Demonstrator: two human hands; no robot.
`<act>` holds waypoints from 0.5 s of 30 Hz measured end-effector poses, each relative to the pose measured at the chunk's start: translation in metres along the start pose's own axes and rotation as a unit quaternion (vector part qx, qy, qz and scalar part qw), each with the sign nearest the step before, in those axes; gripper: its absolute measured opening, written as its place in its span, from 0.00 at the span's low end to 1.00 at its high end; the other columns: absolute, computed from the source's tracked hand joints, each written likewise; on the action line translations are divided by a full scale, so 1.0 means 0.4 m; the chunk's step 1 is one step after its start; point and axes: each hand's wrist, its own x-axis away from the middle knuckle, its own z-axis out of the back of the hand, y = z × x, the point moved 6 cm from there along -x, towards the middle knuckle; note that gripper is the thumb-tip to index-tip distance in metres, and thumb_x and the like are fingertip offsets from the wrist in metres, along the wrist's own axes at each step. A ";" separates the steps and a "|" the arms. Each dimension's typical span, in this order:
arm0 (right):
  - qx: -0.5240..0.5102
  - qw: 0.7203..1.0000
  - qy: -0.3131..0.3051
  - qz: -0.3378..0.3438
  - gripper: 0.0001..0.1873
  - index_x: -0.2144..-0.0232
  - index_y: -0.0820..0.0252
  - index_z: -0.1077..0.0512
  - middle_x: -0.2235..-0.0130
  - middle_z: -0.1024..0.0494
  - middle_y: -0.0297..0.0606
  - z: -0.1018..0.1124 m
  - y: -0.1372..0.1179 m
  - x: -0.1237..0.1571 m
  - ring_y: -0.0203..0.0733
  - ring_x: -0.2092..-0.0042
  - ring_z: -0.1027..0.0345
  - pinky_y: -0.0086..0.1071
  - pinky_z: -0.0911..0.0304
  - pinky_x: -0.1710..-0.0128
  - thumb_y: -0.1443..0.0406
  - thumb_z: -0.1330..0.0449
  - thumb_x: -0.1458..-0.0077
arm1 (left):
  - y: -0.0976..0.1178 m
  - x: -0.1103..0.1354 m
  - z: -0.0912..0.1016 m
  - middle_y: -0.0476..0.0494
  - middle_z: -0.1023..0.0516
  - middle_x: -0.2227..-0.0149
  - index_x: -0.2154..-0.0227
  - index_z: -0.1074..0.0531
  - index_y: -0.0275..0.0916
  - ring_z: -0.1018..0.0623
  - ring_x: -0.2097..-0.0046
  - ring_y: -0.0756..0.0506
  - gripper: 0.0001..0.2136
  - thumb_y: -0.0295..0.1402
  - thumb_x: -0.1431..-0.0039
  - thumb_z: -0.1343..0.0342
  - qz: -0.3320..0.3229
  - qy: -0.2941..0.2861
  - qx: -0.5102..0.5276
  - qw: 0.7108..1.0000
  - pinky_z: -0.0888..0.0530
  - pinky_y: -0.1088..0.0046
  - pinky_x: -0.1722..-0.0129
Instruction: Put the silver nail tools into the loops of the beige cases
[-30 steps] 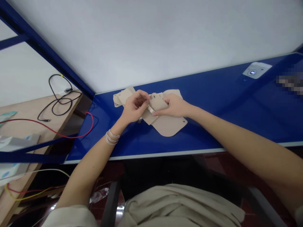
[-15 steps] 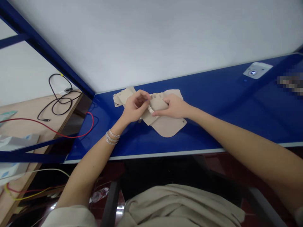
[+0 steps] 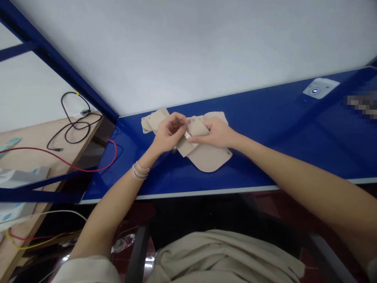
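Note:
Several beige cut leather pieces (image 3: 209,157) lie on the blue table (image 3: 265,157) near its far edge. My left hand (image 3: 167,135), with silver bracelets at the wrist, pinches one end of a folded beige piece (image 3: 196,127). My right hand (image 3: 216,133) grips the other end of that piece, fingers curled round it. Both hands meet just above the pile. More beige pieces (image 3: 151,120) stick out behind my left hand.
A small white device with a blue light (image 3: 319,86) lies at the table's far right. A wooden bench at the left carries a black cable (image 3: 73,125) and a red wire (image 3: 88,167). A white wall stands behind the table. Beige cloth (image 3: 224,255) covers my lap.
Almost nothing moved; the folded piece between my fingers has shifted very slightly and my hands stay together on it.

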 end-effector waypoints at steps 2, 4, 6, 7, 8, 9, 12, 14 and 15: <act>0.002 1.000 -0.005 -0.002 0.22 0.80 0.63 0.30 0.75 0.33 0.34 -0.001 0.001 -0.001 0.36 0.71 0.41 0.30 0.47 0.72 0.49 0.34 0.56 | 0.000 -0.001 0.001 0.46 0.27 0.67 0.64 0.30 0.38 0.27 0.67 0.51 0.07 0.35 0.40 0.40 0.006 0.002 0.006 1.000 0.30 0.75 0.68; 0.008 1.000 -0.002 0.001 0.22 0.80 0.63 0.30 0.75 0.33 0.33 0.002 0.002 -0.002 0.35 0.72 0.41 0.30 0.48 0.73 0.49 0.34 0.57 | -0.005 -0.001 0.003 0.46 0.26 0.67 0.63 0.30 0.38 0.26 0.67 0.51 0.09 0.37 0.41 0.38 0.026 0.001 0.029 0.999 0.29 0.75 0.69; 0.009 1.000 0.004 0.006 0.23 0.79 0.63 0.30 0.76 0.33 0.33 0.006 0.002 -0.004 0.34 0.72 0.42 0.30 0.49 0.73 0.49 0.34 0.56 | -0.018 0.001 0.003 0.47 0.25 0.67 0.58 0.31 0.40 0.26 0.70 0.51 0.13 0.38 0.43 0.37 0.070 -0.016 0.064 0.995 0.29 0.76 0.73; 0.010 1.000 0.006 0.008 0.23 0.79 0.64 0.29 0.76 0.33 0.33 0.007 0.001 -0.005 0.34 0.72 0.42 0.30 0.49 0.73 0.48 0.34 0.56 | -0.026 0.003 0.002 0.47 0.25 0.68 0.55 0.32 0.41 0.26 0.71 0.50 0.16 0.39 0.43 0.36 0.096 -0.031 0.080 0.992 0.29 0.76 0.75; 0.010 1.000 0.007 0.009 0.23 0.78 0.64 0.29 0.76 0.32 0.33 0.009 0.000 -0.005 0.34 0.73 0.42 0.30 0.49 0.73 0.48 0.34 0.56 | -0.033 0.006 0.001 0.47 0.24 0.68 0.52 0.33 0.42 0.25 0.73 0.50 0.19 0.40 0.44 0.36 0.119 -0.047 0.091 0.988 0.29 0.76 0.76; 0.010 1.000 0.009 0.011 0.23 0.78 0.64 0.28 0.75 0.32 0.33 0.011 -0.002 -0.005 0.34 0.73 0.42 0.30 0.50 0.73 0.48 0.34 0.56 | -0.036 0.008 0.001 0.47 0.24 0.68 0.50 0.34 0.43 0.25 0.73 0.50 0.21 0.40 0.44 0.35 0.133 -0.061 0.097 0.984 0.29 0.75 0.76; 0.007 1.000 0.019 0.005 0.24 0.79 0.63 0.29 0.76 0.32 0.33 0.016 -0.006 -0.003 0.34 0.73 0.42 0.30 0.50 0.74 0.48 0.33 0.57 | -0.030 0.010 0.005 0.45 0.22 0.64 0.50 0.32 0.41 0.22 0.68 0.47 0.24 0.40 0.48 0.33 0.131 -0.087 0.081 0.984 0.24 0.73 0.71; 0.003 1.000 0.020 -0.006 0.25 0.79 0.63 0.30 0.76 0.32 0.33 0.018 -0.005 -0.001 0.34 0.73 0.42 0.30 0.50 0.75 0.47 0.32 0.58 | -0.020 0.010 0.004 0.44 0.22 0.63 0.53 0.30 0.39 0.21 0.65 0.46 0.24 0.39 0.51 0.30 0.121 -0.097 0.062 0.986 0.23 0.73 0.67; 0.004 1.000 0.015 -0.011 0.25 0.78 0.63 0.30 0.75 0.32 0.33 0.018 -0.005 0.000 0.34 0.73 0.42 0.30 0.50 0.75 0.46 0.32 0.59 | -0.016 0.010 0.002 0.44 0.22 0.62 0.54 0.29 0.38 0.21 0.64 0.46 0.24 0.38 0.52 0.30 0.117 -0.102 0.056 0.986 0.24 0.73 0.67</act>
